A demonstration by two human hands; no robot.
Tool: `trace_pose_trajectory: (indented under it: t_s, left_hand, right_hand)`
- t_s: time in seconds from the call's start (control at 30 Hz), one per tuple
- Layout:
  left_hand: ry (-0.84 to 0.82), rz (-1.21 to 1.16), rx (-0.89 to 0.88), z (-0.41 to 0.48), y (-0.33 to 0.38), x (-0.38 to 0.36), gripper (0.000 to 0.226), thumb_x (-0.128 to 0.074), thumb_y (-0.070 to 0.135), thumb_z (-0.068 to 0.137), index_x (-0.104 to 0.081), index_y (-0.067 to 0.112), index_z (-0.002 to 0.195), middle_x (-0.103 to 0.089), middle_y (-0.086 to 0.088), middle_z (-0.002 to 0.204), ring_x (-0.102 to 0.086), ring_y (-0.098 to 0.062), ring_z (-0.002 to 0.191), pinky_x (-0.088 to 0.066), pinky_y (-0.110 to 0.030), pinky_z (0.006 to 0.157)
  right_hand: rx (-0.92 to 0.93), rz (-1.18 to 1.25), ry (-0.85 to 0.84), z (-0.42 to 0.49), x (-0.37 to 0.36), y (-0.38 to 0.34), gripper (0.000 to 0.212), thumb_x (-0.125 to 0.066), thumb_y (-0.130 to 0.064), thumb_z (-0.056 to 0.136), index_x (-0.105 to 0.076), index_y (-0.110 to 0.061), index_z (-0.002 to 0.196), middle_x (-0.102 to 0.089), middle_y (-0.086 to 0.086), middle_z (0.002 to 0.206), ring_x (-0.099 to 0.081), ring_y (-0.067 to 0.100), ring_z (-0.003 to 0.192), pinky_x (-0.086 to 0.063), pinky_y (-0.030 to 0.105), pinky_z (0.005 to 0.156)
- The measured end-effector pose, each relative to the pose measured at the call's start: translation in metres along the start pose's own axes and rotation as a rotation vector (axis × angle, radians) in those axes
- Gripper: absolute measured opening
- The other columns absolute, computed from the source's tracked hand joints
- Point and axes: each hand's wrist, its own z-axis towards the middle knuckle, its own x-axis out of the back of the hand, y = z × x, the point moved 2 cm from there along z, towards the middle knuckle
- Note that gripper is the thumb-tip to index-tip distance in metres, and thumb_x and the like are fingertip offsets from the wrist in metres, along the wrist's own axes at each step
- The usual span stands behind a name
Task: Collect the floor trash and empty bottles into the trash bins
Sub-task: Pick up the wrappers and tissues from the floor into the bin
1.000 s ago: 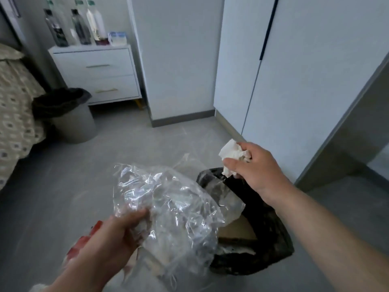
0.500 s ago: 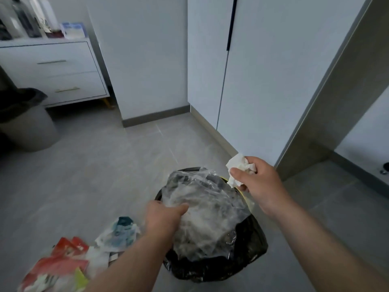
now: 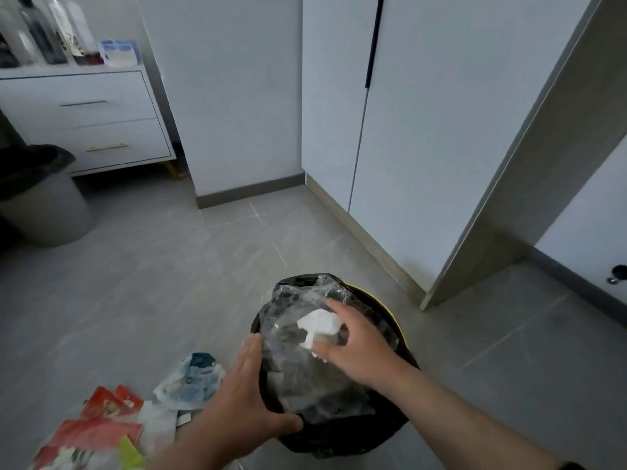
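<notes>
The person's left hand point(image 3: 237, 395), right hand point(image 3: 359, 347) and forearms were bare, with an indistinct dark strip point(image 3: 573, 465) far up from the right hand.

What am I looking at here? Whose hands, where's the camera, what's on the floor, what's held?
No machine here: a person is tidying with bare hands, and the single picture comes from a wide-angle camera worn on the head, looking forward and down. The left hand lies with straight fingers against the rim of a black-lined bin. Crumpled clear plastic fills the bin's mouth. The right hand is spread over a white tissue wad on top of that plastic; whether it pinches the wad or has let go, I cannot tell. On the grey floor left of the bin lie red wrappers and a blue-and-white packet, not yet collected. A second bin stands far left, by a white drawer unit with bottles on top.
</notes>
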Motion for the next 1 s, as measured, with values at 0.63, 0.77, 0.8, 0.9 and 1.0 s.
trace_pose_trajectory:
  t_s: [0.63, 0.77, 0.8, 0.9, 1.0]
  left_hand:
    - [0.061, 0.029, -0.019, 0.007, -0.03, -0.008, 0.138, -0.077, 0.059, 0.051, 0.018, 0.032, 0.148, 0.021, 0.023, 0.153, 0.021, 0.009, 0.136, -0.005, -0.02, 0.117]
    - [0.071, 0.027, -0.034, 0.007, -0.031, -0.007, 0.137, -0.078, 0.057, 0.052, 0.016, 0.032, 0.148, 0.02, 0.023, 0.154, 0.016, 0.007, 0.139, -0.006, -0.022, 0.118]
    - [0.073, 0.036, -0.033, 0.006, -0.031, -0.007, 0.136, -0.078, 0.057, 0.052, 0.016, 0.032, 0.148, 0.02, 0.023, 0.154, 0.016, 0.006, 0.14, -0.008, -0.023, 0.119]
    - [0.071, 0.057, -0.016, 0.004, -0.03, -0.008, 0.133, -0.076, 0.059, 0.054, 0.014, 0.031, 0.149, 0.019, 0.023, 0.153, 0.014, 0.003, 0.142, -0.01, -0.026, 0.119]
    - [0.064, 0.103, -0.012, 0.001, -0.029, -0.007, 0.13, -0.073, 0.062, 0.058, 0.012, 0.029, 0.15, 0.015, 0.018, 0.157, 0.013, -0.001, 0.143, -0.007, -0.027, 0.12]
  right_hand:
    - [-0.34, -0.682, -0.573, 0.04, -0.093, 0.069, 0.115, -0.057, -0.072, 0.072, 0.012, -0.025, 0.152, 0.02, 0.01, 0.159, 0.002, 0.035, 0.148, -0.015, 0.049, 0.119]
    - [-0.33, -0.659, -0.52, 0.04, -0.096, 0.069, 0.114, -0.058, -0.07, 0.072, 0.009, -0.026, 0.153, 0.017, 0.012, 0.16, -0.001, 0.034, 0.148, -0.016, 0.043, 0.119]
    - [-0.307, -0.637, -0.486, 0.04, -0.094, 0.067, 0.118, -0.062, -0.071, 0.068, 0.007, -0.027, 0.153, 0.015, 0.011, 0.16, -0.003, 0.033, 0.148, -0.018, 0.04, 0.119]
    - [-0.238, -0.56, -0.356, 0.04, -0.082, 0.051, 0.12, -0.06, -0.08, 0.058, -0.003, -0.031, 0.151, 0.005, 0.001, 0.161, -0.012, 0.028, 0.148, -0.024, 0.038, 0.117]
    - [-0.138, -0.605, -0.285, 0.037, -0.061, 0.031, 0.12, -0.053, -0.088, 0.048, -0.02, -0.032, 0.149, -0.014, 0.003, 0.159, -0.022, 0.025, 0.145, -0.025, 0.036, 0.116]
